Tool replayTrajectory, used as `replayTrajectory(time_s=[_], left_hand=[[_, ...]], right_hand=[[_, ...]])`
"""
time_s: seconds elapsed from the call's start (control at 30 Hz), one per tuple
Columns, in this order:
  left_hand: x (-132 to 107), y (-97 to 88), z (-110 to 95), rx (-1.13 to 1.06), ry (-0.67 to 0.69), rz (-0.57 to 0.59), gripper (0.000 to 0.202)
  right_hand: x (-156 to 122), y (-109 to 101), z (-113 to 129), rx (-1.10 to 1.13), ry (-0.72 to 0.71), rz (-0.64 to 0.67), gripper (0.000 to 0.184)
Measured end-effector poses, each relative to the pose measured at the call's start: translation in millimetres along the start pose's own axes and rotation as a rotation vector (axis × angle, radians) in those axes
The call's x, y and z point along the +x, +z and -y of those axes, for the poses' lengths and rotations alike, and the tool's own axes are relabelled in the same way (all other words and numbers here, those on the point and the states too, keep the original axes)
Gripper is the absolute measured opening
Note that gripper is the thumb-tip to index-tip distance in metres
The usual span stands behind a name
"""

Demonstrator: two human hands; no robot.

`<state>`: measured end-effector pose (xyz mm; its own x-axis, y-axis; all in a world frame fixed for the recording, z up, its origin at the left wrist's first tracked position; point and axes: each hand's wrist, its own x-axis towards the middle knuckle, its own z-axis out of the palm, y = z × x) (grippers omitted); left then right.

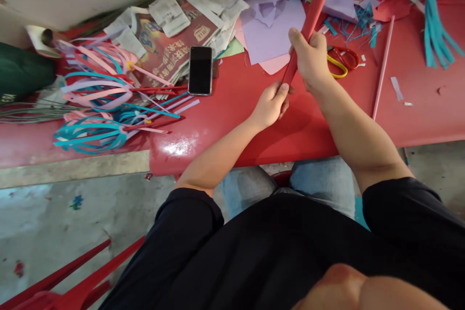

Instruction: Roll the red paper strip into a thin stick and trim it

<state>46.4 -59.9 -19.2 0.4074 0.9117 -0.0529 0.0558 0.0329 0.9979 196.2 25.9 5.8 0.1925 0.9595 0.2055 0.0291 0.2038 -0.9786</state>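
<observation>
A long red rolled paper tube (315,7) slants up from the red table (225,106) toward the top of the view. My left hand (271,105) pinches its lower end. My right hand (310,58) is wrapped round the tube a little higher up. Both hands are closed on it above the table's middle. A pair of scissors (343,60) with red and yellow handles lies just right of my right hand, partly hidden by it.
A black phone (200,70) lies left of my hands beside newspapers (170,43). Looped paper-strip ornaments (98,106) pile at the left. Lilac and pink sheets (271,29), a thin red rolled stick (383,65), teal strips (434,29) and scraps litter the far side.
</observation>
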Motion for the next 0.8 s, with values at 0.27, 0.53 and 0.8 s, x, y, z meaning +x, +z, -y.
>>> replayTrajectory(time_s=[0.27,0.53,0.8], left_hand=[[3,-0.7,11,0.476,0.211,-0.166,0.065],[-1,0.8,3,0.446,0.193,-0.072,0.069],[2,-6.7,-1,0.28,0.206,-0.136,0.065]], right_hand=[[20,-8,-6,-0.039,0.019,-0.168,0.074],[13,-4,-5,0.024,0.005,-0.143,0.07],[-8,7,3,0.048,-0.011,0.213,0.072]])
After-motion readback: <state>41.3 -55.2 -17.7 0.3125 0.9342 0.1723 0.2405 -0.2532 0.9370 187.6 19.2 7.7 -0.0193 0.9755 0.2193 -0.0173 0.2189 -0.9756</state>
